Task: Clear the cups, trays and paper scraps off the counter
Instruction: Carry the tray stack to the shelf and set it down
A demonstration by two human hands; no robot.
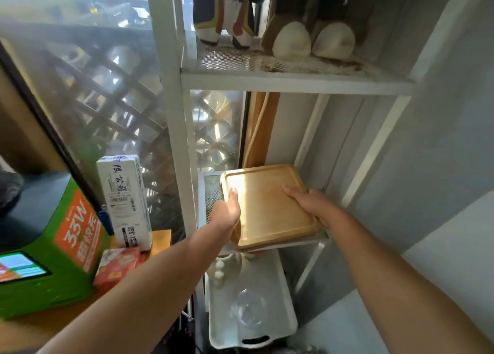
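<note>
The tray (267, 206) lies flat on the shelf (211, 190), overhanging its front edge. The left hand (227, 209) grips its left rim and the right hand (312, 204) its right rim, fingers on top. It is pale wood, round-cornered, with a raised lip.

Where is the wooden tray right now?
Head view, centre: the wooden tray sits on the rack's middle shelf, the left hand and right hand holding its side edges, above the white tray.
</note>
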